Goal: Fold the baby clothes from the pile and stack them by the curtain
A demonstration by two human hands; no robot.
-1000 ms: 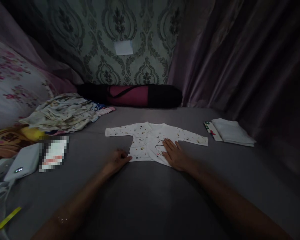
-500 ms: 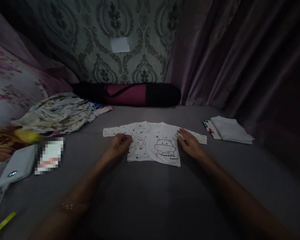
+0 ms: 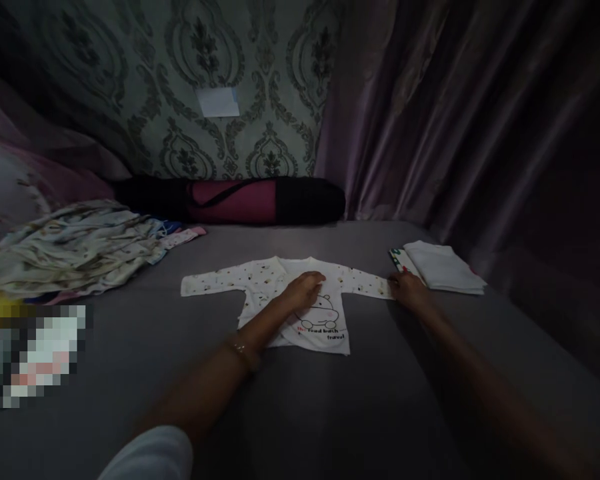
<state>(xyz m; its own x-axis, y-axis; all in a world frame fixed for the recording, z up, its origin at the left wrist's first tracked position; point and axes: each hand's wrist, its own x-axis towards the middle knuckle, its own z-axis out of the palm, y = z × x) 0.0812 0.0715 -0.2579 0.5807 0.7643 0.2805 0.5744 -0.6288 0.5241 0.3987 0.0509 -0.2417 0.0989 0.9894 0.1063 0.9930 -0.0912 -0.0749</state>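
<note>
A small white baby shirt (image 3: 265, 293) lies spread on the grey sheet with both sleeves stretched out sideways. Small figures dot its sleeves and one front half, while a cartoon hippo with lettering marks the other half. My left hand (image 3: 306, 291) rests on the chest above the hippo, fingers stretched out and partly covering the print. At the end of the right-side sleeve, my right hand (image 3: 410, 290) has its fingers closed on the cuff; the fingertips are partly hidden.
Folded white cloths (image 3: 443, 267) lie just beyond my right hand. A heap of patterned clothes (image 3: 80, 247) sits at the left, near a pixelated object (image 3: 45, 357). A black and maroon long bag (image 3: 235, 201) lies along the wall, beside purple curtains (image 3: 380, 133).
My left hand has moved from the shirt's left side onto its chest. My right hand has slid outward to the cuff, and that sleeve now lies straighter. The view has shifted right.
</note>
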